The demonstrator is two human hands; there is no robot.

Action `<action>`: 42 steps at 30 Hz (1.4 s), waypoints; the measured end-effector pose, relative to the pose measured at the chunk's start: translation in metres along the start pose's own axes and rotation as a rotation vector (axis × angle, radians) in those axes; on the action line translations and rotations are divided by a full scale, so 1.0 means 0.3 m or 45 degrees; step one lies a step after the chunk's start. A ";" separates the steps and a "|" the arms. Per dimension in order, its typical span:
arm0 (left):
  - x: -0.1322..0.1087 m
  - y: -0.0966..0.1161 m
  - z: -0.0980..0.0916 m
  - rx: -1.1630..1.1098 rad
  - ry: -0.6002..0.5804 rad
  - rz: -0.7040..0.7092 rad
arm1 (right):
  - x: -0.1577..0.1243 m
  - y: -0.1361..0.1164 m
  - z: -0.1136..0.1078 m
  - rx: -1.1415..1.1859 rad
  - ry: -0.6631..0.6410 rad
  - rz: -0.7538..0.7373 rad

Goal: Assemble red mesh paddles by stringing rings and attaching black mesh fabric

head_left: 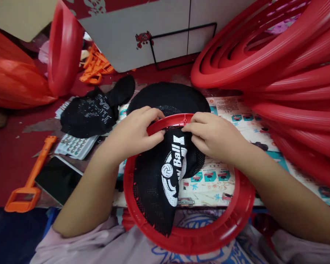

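Pinching the black mesh net (156,179) against the far arc of the red plastic ring (192,234), both hands work side by side at the top of the hoop. The left hand (134,132) has its grip closed, thumb and curled fingers clamping the net's edge onto the rim just left of a small raised notch. The right hand (211,137) is likewise closed, fingertips pressing the mesh down on the rim just right of that notch; the two grips almost touch.

To do this well, I judge, the mesh edge should be kept taut between the two grips and pressed squarely over the rim, moving outward from the notch in small, even steps so the fabric does not bunch or slip off the side already seated. The thumbs look best placed to hold while the fingers press.

From the grips the net hangs down and toward the person inside the hoop, its white printed ball logo twisted into a fold, loose at the lower end near the ring's near arc, which rests against the person's lap. Along the left inner edge the mesh seems caught on the ring already.

Beyond the hands lies a flat stack of black nets (167,97) on the bench (236,110), over printed sheets. Farther left lie another crumpled net (90,113), a calculator (74,146), a phone (57,179) and an orange plastic bracket (30,183). A tall pile of red rings (277,66) fills the right side.
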State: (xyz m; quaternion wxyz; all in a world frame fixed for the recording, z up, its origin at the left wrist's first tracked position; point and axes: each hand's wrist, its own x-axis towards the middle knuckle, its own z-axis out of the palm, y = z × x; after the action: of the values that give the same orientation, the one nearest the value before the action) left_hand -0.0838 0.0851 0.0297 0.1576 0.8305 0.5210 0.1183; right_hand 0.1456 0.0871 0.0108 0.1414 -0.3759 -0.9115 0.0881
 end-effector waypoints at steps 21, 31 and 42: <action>0.043 0.012 0.105 -0.479 0.203 -0.109 | 0.016 0.014 0.021 0.036 0.062 0.001; 0.048 0.018 0.105 -0.393 0.214 -0.120 | 0.017 0.014 0.025 0.000 0.071 0.072; 0.026 0.005 0.042 -0.303 0.065 0.023 | -0.017 -0.059 -0.034 -0.195 -0.146 0.032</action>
State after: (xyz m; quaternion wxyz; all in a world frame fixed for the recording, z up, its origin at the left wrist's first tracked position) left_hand -0.0745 0.0897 0.0188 0.2409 0.8073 0.4995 0.2018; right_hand 0.1406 0.0716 0.0242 0.0586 -0.3912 -0.9175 0.0412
